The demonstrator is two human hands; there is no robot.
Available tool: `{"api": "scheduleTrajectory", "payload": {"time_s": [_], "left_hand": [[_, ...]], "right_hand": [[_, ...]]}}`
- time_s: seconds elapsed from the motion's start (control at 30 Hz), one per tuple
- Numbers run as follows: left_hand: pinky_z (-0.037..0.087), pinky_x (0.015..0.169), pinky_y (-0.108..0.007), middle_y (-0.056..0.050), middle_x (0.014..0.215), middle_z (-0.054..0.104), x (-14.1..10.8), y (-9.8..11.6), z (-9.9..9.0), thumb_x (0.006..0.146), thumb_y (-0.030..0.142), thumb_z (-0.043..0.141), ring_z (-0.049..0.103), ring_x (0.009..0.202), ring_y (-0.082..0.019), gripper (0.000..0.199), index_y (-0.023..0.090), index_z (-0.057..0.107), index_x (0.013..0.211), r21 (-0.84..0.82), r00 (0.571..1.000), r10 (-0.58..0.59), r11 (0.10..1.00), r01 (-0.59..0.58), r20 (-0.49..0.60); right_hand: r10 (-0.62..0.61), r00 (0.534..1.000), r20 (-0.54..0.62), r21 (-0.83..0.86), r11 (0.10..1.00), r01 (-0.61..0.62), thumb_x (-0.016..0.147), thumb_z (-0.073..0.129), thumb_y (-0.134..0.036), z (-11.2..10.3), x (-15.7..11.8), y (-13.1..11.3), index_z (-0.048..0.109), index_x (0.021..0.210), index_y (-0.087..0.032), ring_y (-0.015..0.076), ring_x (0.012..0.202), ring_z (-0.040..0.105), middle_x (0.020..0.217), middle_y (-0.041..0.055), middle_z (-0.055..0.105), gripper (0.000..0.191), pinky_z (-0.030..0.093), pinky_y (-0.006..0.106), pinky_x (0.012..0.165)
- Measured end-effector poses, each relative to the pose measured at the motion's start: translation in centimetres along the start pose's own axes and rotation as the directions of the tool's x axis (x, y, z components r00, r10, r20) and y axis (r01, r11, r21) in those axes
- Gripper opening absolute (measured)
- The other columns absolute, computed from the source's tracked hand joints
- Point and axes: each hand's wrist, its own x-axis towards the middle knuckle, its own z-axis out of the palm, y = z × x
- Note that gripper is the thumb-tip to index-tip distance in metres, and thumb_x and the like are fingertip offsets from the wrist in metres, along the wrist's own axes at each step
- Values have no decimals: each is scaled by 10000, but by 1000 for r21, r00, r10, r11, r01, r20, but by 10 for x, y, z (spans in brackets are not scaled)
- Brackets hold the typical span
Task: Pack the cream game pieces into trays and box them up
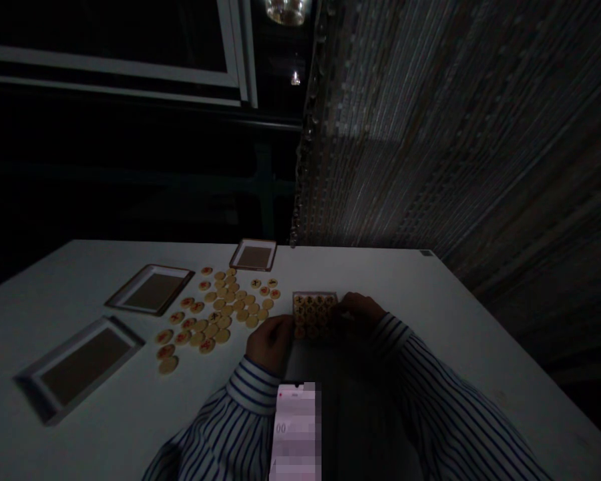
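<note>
Head view: box (pixel 314 294) apparently mostly filled; loose discs (pixel 227 310) toward table's (pixel 455 300) left edge, three trays (pixel 155 290) bare. Left hand (pixel 270 344) curled, right hand (pixel 360 310) at box; cannot tell grips.

Box (pixel 314 293) of pieces (pixel 310 311) between left hand (pixel 272 343) and right hand (pixel 359 311)

On the flat rectangular tabletop (pixel 461 321), a small rectangular box (pixel 314 294) containing rows of flat round discs (pixel 310 311) sits between the left hand (pixel 270 344) and right hand (pixel 358 308). Loose round discs (pixel 219 304) lie left of the box. Farther left, a shallow rectangular near tray (pixel 83 364) lies before a similar middle tray (pixel 155 292). A rectangular far tray (pixel 254 258) lies behind the loose discs. A flat rectangular phone (pixel 286 449) is before the box.
</note>
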Motion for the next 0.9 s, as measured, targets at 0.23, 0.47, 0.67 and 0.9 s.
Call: {"api": "scheduleTrajectory", "payload": {"time_s": [0.23,0.47,0.67,0.9], "left_hand": [[476,690,-283,-46,768,668,-2,1,2,706,389,472,605,748,-176,292,174,652,788,-32,999,-24,999,23,-28],[476,691,-280,-48,784,671,0,-1,1,711,381,474,609,756,-176,290,169,649,802,-4,1000,-9,1000,9,5],[471,696,-283,-51,777,670,-2,-3,4,718,378,472,607,748,-172,291,162,649,801,-27,1000,-7,1000,7,-20],[472,707,-269,-53,803,670,-1,-2,1,725,374,461,607,774,-170,298,160,648,816,28,1000,7,1000,-7,24]], "right_hand": [[2,1000,10,-56,998,-1,737,516,-327,-3,-1,-4,606,944,-270,182,798,514,891,64,566,232,348,257,599],[10,999,42,-67,998,-7,745,506,-312,-3,-1,-4,596,981,-276,192,818,514,917,70,565,256,358,273,622],[15,998,68,-62,998,-10,739,514,-271,-4,-2,-6,602,971,-276,190,811,523,903,68,572,248,371,275,628],[30,996,80,-74,997,-24,735,518,-263,-10,-4,-12,604,957,-263,181,809,523,901,60,577,238,375,260,629]]}}
